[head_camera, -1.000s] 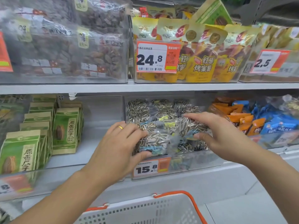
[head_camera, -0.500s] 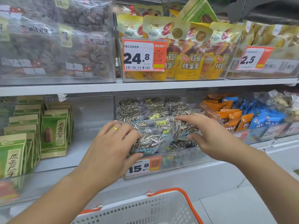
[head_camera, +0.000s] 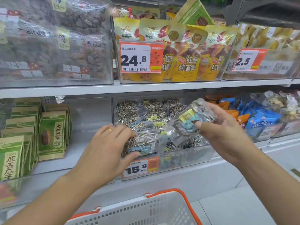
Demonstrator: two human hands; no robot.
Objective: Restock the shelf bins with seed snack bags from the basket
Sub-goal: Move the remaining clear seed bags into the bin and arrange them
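**Over the middle bin, a seed bag in each grip**

Above the clear shelf bin (head_camera: 186,155), my right hand (head_camera: 224,132) holds one clear bag of striped seeds (head_camera: 193,120) lifted and tilted, thumb across its front and fingers curled behind it. My left hand (head_camera: 103,150), a ring on one finger, has its grip clamped on another seed bag (head_camera: 142,143) at the bin's front left corner, fingers on top, thumb beneath. More seed bags (head_camera: 146,109) lie heaped in the bin behind these two. An orange price tag reading 15.8 (head_camera: 140,168) sits on the bin's front wall. To the left stand green paper pouches (head_camera: 52,133); to the right, orange and blue packets (head_camera: 258,117). On the shelf above, yellow pouches (head_camera: 186,62) stand behind a 24.8 tag (head_camera: 141,58). Below my arms is the white basket (head_camera: 138,211) with its orange rim.
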